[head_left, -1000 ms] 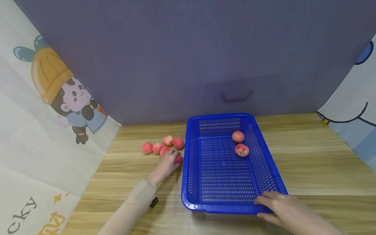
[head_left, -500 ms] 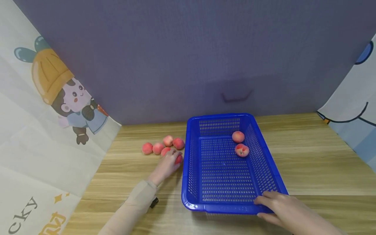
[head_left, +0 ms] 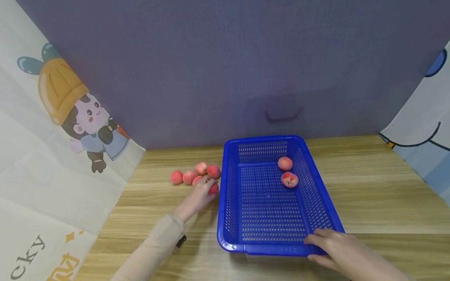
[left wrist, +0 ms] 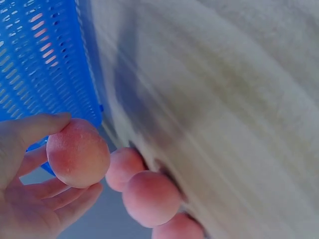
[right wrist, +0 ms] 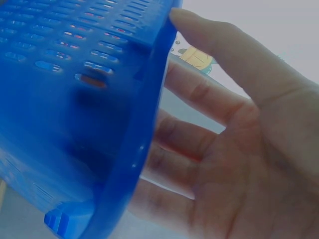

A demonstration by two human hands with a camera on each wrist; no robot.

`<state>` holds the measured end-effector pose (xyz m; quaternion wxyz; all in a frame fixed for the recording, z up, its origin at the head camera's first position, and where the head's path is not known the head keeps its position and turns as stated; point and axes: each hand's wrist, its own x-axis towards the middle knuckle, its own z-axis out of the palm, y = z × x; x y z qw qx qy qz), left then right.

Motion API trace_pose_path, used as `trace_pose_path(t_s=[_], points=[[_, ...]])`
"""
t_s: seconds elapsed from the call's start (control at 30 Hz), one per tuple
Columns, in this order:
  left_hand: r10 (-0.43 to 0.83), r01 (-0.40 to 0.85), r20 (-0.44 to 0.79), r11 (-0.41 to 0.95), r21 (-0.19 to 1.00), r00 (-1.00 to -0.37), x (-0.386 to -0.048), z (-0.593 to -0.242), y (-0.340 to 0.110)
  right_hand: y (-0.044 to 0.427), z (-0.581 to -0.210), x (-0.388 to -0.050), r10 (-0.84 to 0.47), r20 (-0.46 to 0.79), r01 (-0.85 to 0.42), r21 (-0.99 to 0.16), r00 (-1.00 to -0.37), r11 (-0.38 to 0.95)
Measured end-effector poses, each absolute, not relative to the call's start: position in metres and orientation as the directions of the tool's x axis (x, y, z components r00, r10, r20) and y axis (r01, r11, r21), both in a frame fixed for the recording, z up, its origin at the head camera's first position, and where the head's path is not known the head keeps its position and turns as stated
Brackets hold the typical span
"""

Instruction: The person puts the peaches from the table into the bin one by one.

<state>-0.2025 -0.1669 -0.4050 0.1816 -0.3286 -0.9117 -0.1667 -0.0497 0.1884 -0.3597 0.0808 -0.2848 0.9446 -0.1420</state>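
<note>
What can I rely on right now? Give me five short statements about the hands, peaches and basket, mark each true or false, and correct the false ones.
1. The left hand holds a peach outside the blue basket. True.
2. Three peaches lie inside the basket. False: only two peaches do.
3. The right hand holds the basket at its near right corner. True.
4. The loose peaches lie right of the basket. False: the loose peaches lie left of it.
5. Both peaches in the basket sit on its right side. True.

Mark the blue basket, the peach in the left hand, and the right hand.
Blue basket [head_left: 268,210], head view: bare part of its perforated floor.
Held peach [left wrist: 78,154], left wrist view: middle of its rounded side.
Right hand [head_left: 333,246], head view: back of the hand.
</note>
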Motion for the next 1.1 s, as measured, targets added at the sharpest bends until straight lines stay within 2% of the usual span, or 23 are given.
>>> trace_pose_path(t_s=[0.33,0.57,0.8,1.1], points=[[0.563,0.687,0.476,0.714,0.131,-0.676,-0.201,-0.383,-0.167,0.189,-0.361,-0.049,-0.564,-0.058,-0.523,-0.306,-0.824,0.796],[0.541,0.659,0.448,0.734,0.162,-0.712,-0.2,-0.361,-0.166,0.188,-0.361,-0.049,-0.563,-0.056,-0.523,-0.307,-0.824,0.795],[0.542,0.643,0.429,0.755,0.129,-0.723,-0.2,-0.338,-0.164,0.188,-0.36,-0.05,-0.56,-0.077,-0.512,-0.32,-0.825,0.797],[0.567,0.647,0.367,0.749,0.145,-0.738,-0.204,-0.317,-0.16,0.188,-0.359,-0.05,-0.551,-0.088,-0.498,-0.327,-0.83,0.803]])
